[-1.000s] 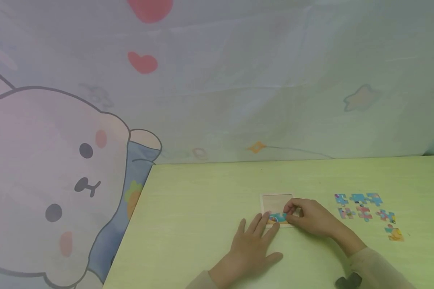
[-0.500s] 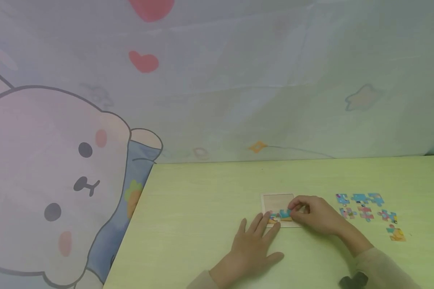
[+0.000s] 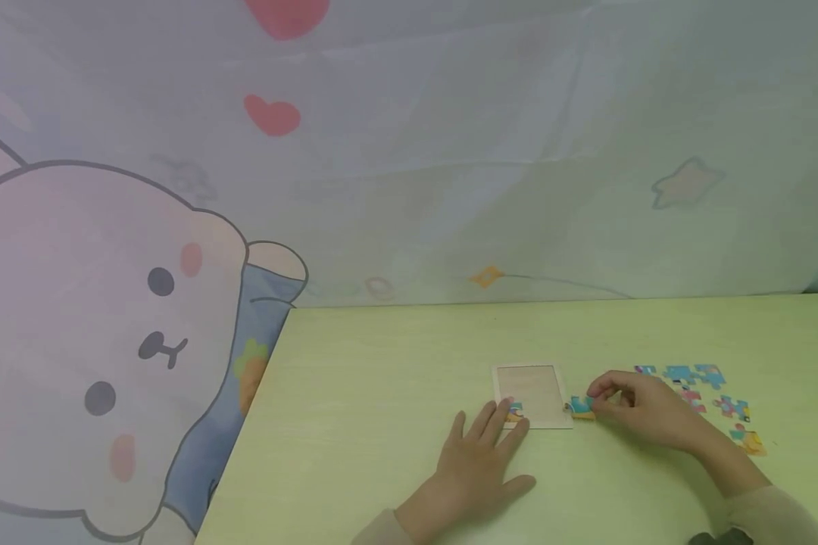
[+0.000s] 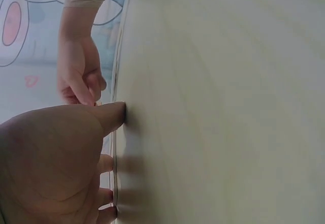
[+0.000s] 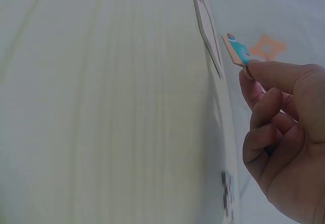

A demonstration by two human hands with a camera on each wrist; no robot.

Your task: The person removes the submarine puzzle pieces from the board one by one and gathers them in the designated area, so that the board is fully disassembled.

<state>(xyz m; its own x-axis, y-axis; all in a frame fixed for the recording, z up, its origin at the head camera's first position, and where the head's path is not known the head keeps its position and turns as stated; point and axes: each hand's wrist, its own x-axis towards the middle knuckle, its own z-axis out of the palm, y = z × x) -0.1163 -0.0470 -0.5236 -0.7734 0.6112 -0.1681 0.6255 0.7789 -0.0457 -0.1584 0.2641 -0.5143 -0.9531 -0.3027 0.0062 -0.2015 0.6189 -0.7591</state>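
Note:
A blue and orange puzzle piece (image 3: 580,407) is pinched between the thumb and fingers of my right hand (image 3: 644,405), just right of the puzzle frame (image 3: 567,393). In the right wrist view that puzzle piece (image 5: 236,50) is lifted off the table, its thin edge showing. My left hand (image 3: 473,465) lies with spread, straight fingers over the frame's lower left corner. Another puzzle piece (image 3: 515,411) sits in that corner, partly covered by the left fingertips. The rest of the frame's bare wooden bed shows.
Several loose puzzle pieces (image 3: 680,374) lie in rows at the right of the pale green table (image 3: 382,363); my right hand hides some. One piece (image 3: 748,440) lies nearest, by the right forearm. A printed cloth (image 3: 409,151) hangs behind the table.
My right hand has lifted the blue and orange puzzle piece from beside the corner piece and carried it right, out past the frame's edge. My left hand has stayed in place.

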